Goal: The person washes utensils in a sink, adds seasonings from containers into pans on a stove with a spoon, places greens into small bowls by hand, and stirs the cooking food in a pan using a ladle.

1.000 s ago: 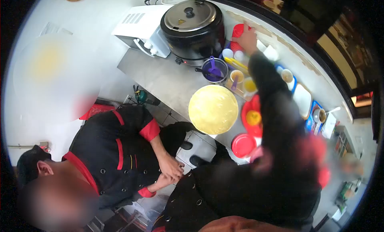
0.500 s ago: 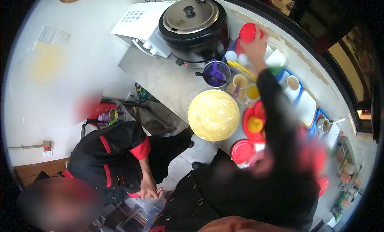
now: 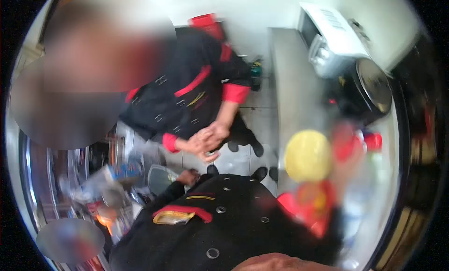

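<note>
My right hand (image 3: 351,159) is out over the counter on the right, smeared by motion. Its fingers are closed on a red container (image 3: 343,139), whose exact shape is blurred. Just beyond it sits another red object (image 3: 373,141). A round, pale yellow wrapped item (image 3: 307,156) lies on the counter left of that hand. Nearer my body are red dishes (image 3: 314,201) with something yellow among them. My left hand (image 3: 189,177) hangs low at my left side, by a translucent bin (image 3: 161,177); its fingers are too dim to read.
Facing me stands a person in a black and red jacket (image 3: 187,91), hands clasped (image 3: 208,141). Along the steel counter (image 3: 294,79) are a white microwave (image 3: 332,39) and a black lidded pot (image 3: 367,91). Cluttered shelving (image 3: 100,187) runs along the left.
The view has swung left, bringing the person nearer the middle. My right hand has drawn back from the cups at the wall with the red container. My left hand has come into view.
</note>
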Demonstrator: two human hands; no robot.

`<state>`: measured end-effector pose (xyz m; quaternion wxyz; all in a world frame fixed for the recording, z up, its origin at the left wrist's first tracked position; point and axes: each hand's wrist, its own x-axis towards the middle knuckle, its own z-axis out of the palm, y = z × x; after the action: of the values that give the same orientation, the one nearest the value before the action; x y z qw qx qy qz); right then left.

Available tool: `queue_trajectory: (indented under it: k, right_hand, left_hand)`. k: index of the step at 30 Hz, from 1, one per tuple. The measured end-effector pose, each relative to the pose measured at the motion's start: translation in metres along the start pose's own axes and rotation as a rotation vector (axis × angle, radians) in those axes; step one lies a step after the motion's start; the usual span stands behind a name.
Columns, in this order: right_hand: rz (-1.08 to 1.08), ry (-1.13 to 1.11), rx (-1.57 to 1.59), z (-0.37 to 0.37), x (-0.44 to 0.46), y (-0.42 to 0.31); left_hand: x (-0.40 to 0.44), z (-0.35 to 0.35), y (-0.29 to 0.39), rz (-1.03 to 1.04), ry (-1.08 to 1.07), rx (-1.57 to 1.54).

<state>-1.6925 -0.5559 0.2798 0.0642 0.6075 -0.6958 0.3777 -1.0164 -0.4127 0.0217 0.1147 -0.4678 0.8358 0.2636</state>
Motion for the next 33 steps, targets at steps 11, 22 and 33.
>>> queue_trajectory:
  k: [11, 22, 33]
  right_hand:
    - [-0.452, -0.772, 0.710, 0.037, -0.058, -0.346]
    - [-0.939, -1.377, 1.000, 0.203, -0.171, -0.695]
    - [-1.523, -2.111, 0.770, 0.344, -0.289, -0.946]
  left_hand:
    - [-0.032, 0.042, -0.045, -0.497, 0.101, -0.776]
    - [-0.213, -0.083, -0.093, -0.378, 0.993, -2.027]
    - [-0.314, -0.109, -0.161, 0.228, 2.173, -2.378]
